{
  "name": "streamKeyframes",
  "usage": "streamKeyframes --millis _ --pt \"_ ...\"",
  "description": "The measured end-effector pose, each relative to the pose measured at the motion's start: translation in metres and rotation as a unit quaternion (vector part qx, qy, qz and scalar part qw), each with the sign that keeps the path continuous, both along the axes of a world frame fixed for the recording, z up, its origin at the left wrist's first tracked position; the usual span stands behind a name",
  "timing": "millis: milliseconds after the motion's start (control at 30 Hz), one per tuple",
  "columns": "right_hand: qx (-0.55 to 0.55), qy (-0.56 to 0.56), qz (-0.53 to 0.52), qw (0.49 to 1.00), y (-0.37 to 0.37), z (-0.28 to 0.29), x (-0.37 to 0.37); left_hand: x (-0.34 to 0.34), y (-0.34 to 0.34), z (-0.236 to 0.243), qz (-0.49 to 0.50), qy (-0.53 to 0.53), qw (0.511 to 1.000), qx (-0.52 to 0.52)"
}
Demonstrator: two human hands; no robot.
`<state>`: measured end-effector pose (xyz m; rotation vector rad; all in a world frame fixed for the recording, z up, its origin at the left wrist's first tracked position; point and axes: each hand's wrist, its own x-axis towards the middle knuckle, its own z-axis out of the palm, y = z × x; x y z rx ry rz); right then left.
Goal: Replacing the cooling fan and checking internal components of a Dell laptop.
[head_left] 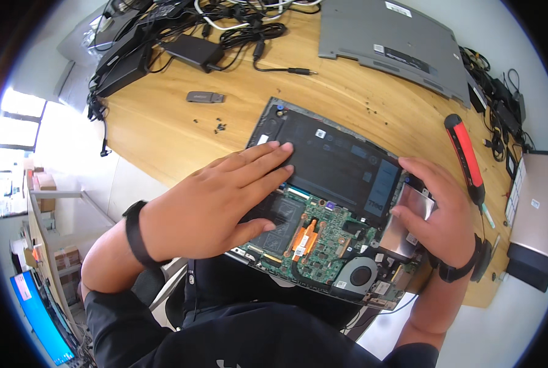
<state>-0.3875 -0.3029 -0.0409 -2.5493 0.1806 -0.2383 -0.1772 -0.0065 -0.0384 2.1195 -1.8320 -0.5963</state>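
An opened laptop base [323,257] lies at the table's front edge, its inner parts facing up. Across its far half spans a flat black battery [341,165]. My left hand [206,202] rests on the left side, fingers stretched onto the battery and thumb apart over the nearer parts. At the right end, my right hand [439,211] has its fingertips by the battery's corner and its thumb on a silver drive [407,219], finger and thumb spread. Between and below the hands show a green circuit board [332,236], a copper heat pipe [304,242] and a round fan [357,276].
Small screws [220,127] lie beside a grey USB stick [206,97]. A grey laptop bottom cover [390,43] sits at the back, near black power adapters [194,51] and cables. A red-and-black electric screwdriver [465,156] lies to the right, with another laptop [533,202] beyond.
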Motion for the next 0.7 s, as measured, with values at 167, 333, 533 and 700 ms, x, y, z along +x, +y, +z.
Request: streamKeyframes --millis 167,333,533,700 --pt "0.042 -0.033 -0.003 0.999 -0.01 -0.009 -0.002 -0.004 -0.01 0.015 -0.008 -0.035 0.998 0.045" --pt "0.126 -0.005 -0.087 0.988 -0.021 -0.011 -0.01 -0.01 -0.038 0.029 -0.048 -0.066 0.996 0.028" --pt "0.204 -0.004 -0.18 0.962 -0.045 -0.013 -0.01 -0.026 -0.085 0.018 -0.157 -0.082 0.984 0.02" --pt "0.126 -0.036 -0.19 0.973 -0.052 -0.02 -0.013 -0.034 -0.101 0.014 -0.179 -0.108 0.976 0.059"
